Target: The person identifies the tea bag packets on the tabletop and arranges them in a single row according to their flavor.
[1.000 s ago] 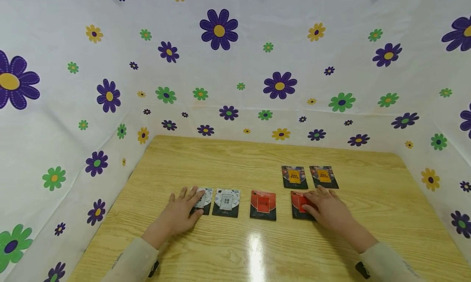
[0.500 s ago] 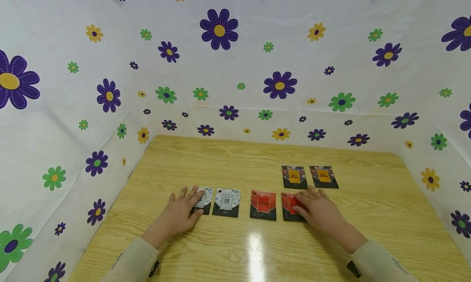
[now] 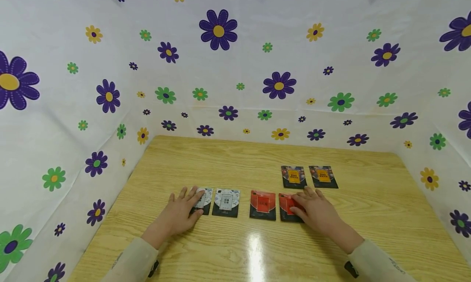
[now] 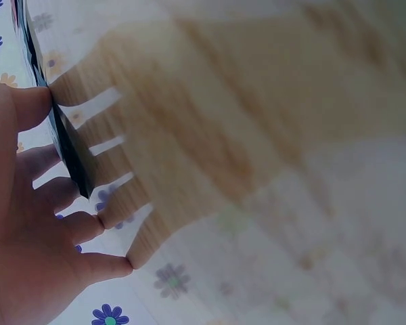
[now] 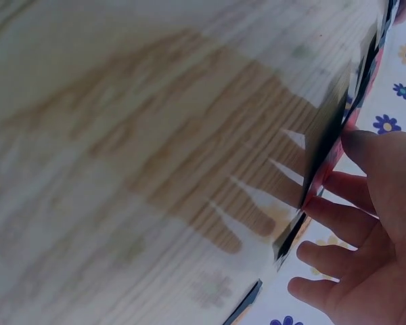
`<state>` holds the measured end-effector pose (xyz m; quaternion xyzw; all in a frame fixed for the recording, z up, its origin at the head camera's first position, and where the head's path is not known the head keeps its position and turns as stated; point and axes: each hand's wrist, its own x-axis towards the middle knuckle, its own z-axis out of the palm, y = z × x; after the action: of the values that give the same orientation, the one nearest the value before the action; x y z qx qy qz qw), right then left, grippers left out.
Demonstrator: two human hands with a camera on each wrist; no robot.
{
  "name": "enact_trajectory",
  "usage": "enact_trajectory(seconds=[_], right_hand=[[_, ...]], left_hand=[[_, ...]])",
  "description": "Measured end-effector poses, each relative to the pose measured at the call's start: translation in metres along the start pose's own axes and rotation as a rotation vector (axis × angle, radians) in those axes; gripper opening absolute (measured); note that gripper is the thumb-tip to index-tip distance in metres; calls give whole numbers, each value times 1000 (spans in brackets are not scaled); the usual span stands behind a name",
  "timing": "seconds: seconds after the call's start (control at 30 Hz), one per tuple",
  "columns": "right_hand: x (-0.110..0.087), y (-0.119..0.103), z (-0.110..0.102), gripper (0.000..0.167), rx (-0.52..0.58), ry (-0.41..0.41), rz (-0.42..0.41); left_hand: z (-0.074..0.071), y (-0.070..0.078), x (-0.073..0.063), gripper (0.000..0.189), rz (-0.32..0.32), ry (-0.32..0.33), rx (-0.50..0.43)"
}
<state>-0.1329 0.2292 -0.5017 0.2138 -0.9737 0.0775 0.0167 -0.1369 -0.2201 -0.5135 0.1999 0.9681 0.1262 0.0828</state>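
Note:
Six flat packets lie on the table, seen in the head view. My left hand [image 3: 176,215] rests, fingers extended, on a white floral packet [image 3: 208,199] with a black base, covering its left part. A matching white packet [image 3: 226,202] lies just right of it. My right hand [image 3: 319,211] touches a red and black packet [image 3: 285,206] with straight fingers, hiding its right side. Beside that, to the left, lies another red packet [image 3: 263,205]. In the wrist views, the left thumb [image 4: 34,107] and right thumb [image 5: 360,145] meet the packets' near edges.
Behind the red packets, two dark packets with orange labels, a left one [image 3: 294,177] and a right one [image 3: 323,176], lie side by side. The wooden table [image 3: 220,249] is glossy and reflects the hands. Flower-printed white cloth [image 3: 235,61] encloses its back and sides.
My right hand has slid the red packet left, closer to the other red one, slowing in the last half second. The left hand has stayed on the white packet.

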Motion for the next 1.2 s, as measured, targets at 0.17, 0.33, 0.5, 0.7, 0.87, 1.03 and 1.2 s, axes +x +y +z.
enact_trajectory(seconds=[0.17, 0.33, 0.5, 0.7, 0.87, 1.03, 1.2], right_hand=[[2, 1, -3, 46, 8, 4, 3], [10, 18, -10, 48, 42, 17, 47], [19, 51, -13, 54, 87, 14, 116], [24, 83, -12, 56, 117, 26, 151], [27, 96, -13, 49, 121, 45, 158], [28, 105, -11, 46, 90, 39, 161], [27, 108, -7, 50, 71, -6, 196]], left_hand=[[-1, 1, -1, 64, 0, 1, -3], [-1, 1, -1, 64, 3, 1, -3], [-1, 0, -1, 63, -1, 3, -4], [-1, -1, -1, 64, 1, 2, 0], [-1, 0, -1, 64, 3, 2, -1], [-2, 1, -1, 63, 3, 5, -10], [-2, 2, -1, 63, 3, 3, -11]])
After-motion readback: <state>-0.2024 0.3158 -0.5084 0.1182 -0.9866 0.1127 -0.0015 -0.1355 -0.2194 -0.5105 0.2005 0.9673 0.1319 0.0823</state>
